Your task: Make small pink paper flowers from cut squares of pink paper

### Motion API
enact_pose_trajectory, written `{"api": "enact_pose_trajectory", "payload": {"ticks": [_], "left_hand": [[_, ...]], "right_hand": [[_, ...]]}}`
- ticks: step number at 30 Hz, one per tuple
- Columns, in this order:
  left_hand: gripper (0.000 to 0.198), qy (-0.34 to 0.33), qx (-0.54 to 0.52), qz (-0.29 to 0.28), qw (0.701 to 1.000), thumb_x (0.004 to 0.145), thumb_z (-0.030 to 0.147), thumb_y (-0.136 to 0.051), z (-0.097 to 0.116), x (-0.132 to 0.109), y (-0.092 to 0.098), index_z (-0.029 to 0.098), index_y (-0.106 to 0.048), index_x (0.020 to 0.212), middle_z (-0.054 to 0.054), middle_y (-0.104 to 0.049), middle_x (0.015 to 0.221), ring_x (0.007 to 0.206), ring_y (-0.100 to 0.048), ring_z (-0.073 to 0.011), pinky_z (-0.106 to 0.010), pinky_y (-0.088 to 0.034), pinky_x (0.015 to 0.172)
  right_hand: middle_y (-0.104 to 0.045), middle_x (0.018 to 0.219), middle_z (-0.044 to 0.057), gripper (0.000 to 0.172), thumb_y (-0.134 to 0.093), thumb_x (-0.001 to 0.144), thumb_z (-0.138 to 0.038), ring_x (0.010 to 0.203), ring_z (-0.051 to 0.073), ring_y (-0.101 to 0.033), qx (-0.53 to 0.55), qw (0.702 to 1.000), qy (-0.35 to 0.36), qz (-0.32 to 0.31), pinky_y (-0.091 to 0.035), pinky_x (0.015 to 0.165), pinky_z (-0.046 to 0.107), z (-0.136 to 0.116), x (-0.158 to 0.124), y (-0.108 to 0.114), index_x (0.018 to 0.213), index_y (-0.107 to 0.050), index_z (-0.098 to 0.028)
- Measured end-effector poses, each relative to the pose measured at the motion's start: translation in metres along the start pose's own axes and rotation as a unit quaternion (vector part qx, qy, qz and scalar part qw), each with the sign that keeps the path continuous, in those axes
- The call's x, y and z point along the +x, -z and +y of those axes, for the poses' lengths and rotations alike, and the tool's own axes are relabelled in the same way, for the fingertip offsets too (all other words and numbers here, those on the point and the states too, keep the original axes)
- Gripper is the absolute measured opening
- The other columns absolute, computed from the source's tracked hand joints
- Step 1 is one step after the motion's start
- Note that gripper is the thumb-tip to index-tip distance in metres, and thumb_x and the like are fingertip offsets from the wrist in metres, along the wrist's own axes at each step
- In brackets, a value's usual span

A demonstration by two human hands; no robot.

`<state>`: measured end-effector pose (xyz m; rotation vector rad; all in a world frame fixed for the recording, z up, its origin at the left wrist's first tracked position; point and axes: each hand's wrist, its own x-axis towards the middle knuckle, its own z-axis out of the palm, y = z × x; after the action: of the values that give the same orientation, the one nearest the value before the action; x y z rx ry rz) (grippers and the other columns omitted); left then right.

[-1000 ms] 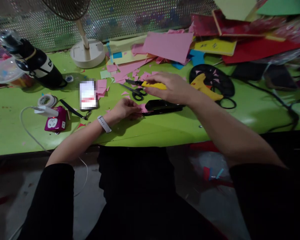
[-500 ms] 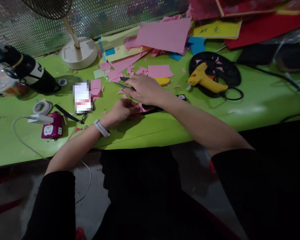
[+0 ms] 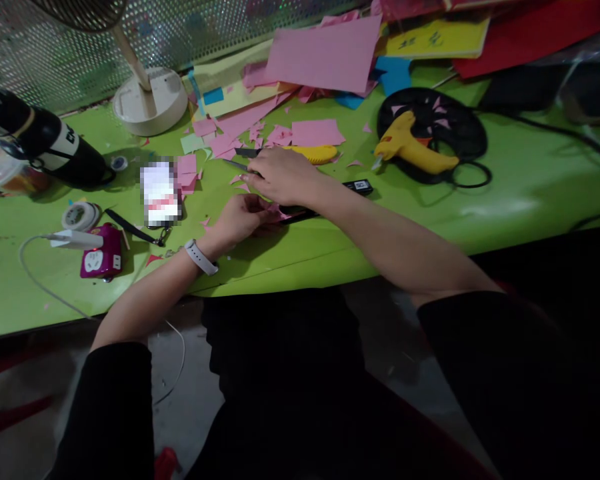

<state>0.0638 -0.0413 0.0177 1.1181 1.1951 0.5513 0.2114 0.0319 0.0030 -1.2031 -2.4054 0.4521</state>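
My left hand rests on the green table with its fingers closed on a small pink paper piece. My right hand lies just beyond it, fingers curled over black scissors; only the blade tips poke out to the left. A yellow utility knife lies free on the table right behind my right hand. A long black tool sticks out from under my right forearm. Pink paper scraps are scattered around both hands.
A yellow glue gun lies on a round black grille at right, its cable trailing. At left are a fan base, a black bottle, a tape roll and a magenta socket. Coloured paper sheets pile at the back.
My right hand put down the yellow utility knife and moved left onto the scissors. My left hand stayed on the pink piece. The view shifted slightly.
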Motion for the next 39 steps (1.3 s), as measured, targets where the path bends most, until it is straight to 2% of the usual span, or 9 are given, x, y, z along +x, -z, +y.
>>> {"api": "enact_pose_trajectory", "payload": {"ticks": [3,7,12,19,26,32,39], "left_hand": [[0.011,-0.006,0.005,0.002,1.000,0.088,0.019,-0.073,-0.002,0.001,0.000,0.012,-0.064,0.085,-0.006,-0.074,0.080,0.071,-0.072,-0.0134,-0.028,-0.059,0.074],[0.012,-0.014,0.010,0.006,1.000,0.086,0.017,-0.075,-0.003,0.000,-0.002,0.012,-0.064,0.085,-0.006,-0.075,0.080,0.070,-0.072,-0.0127,-0.027,-0.059,0.073],[0.012,-0.021,0.012,0.009,1.000,0.085,0.016,-0.075,0.000,-0.002,-0.003,0.012,-0.064,0.084,-0.006,-0.075,0.082,0.070,-0.071,-0.0119,-0.028,-0.060,0.075],[0.015,-0.020,0.024,0.018,0.999,0.085,0.022,-0.077,-0.001,-0.002,-0.002,0.012,-0.066,0.083,-0.007,-0.075,0.081,0.071,-0.073,-0.0137,-0.028,-0.060,0.073],[0.010,-0.020,0.030,0.017,0.999,0.084,0.017,-0.076,0.001,-0.003,-0.002,0.013,-0.067,0.083,-0.006,-0.076,0.081,0.073,-0.072,-0.0131,-0.026,-0.060,0.072],[0.008,-0.017,0.029,0.012,0.999,0.085,0.016,-0.074,0.003,-0.004,-0.002,0.011,-0.067,0.086,-0.008,-0.076,0.085,0.075,-0.073,-0.0139,-0.029,-0.060,0.075],[0.015,-0.016,0.032,0.006,0.999,0.083,0.022,-0.078,0.001,-0.001,0.000,0.012,-0.066,0.084,-0.009,-0.076,0.086,0.077,-0.074,-0.0156,-0.031,-0.061,0.078]], "right_hand": [[-0.067,0.111,0.014,0.055,-0.033,0.103,-0.060,0.110,0.034,-0.059,-0.025,1.000,-0.008,-0.004,-0.045,0.098,0.057,-0.005,-0.001,0.003,0.116,-0.070,-0.021],[-0.065,0.119,0.018,0.056,-0.030,0.105,-0.053,0.113,0.035,-0.057,-0.083,0.993,-0.062,-0.056,-0.044,0.097,0.054,-0.021,-0.003,0.013,0.122,-0.067,-0.014],[-0.065,0.120,0.019,0.054,-0.029,0.106,-0.048,0.111,0.032,-0.057,-0.108,0.989,-0.078,-0.071,-0.045,0.093,0.048,-0.033,-0.004,0.021,0.121,-0.067,-0.013],[-0.065,0.120,0.020,0.050,-0.032,0.106,-0.042,0.109,0.033,-0.058,-0.111,0.986,-0.094,-0.081,-0.044,0.090,0.047,-0.037,-0.005,0.023,0.120,-0.068,-0.010],[-0.066,0.120,0.019,0.049,-0.035,0.105,-0.042,0.106,0.032,-0.058,-0.099,0.986,-0.095,-0.091,-0.043,0.088,0.045,-0.037,-0.003,0.025,0.120,-0.069,-0.011],[-0.067,0.120,0.018,0.047,-0.037,0.104,-0.043,0.104,0.030,-0.059,-0.093,0.989,-0.080,-0.084,-0.044,0.085,0.042,-0.033,-0.002,0.024,0.121,-0.069,-0.012],[-0.067,0.122,0.019,0.046,-0.040,0.104,-0.045,0.108,0.032,-0.060,-0.085,0.989,-0.089,-0.087,-0.044,0.085,0.042,-0.036,-0.002,0.026,0.119,-0.070,-0.014]]}}
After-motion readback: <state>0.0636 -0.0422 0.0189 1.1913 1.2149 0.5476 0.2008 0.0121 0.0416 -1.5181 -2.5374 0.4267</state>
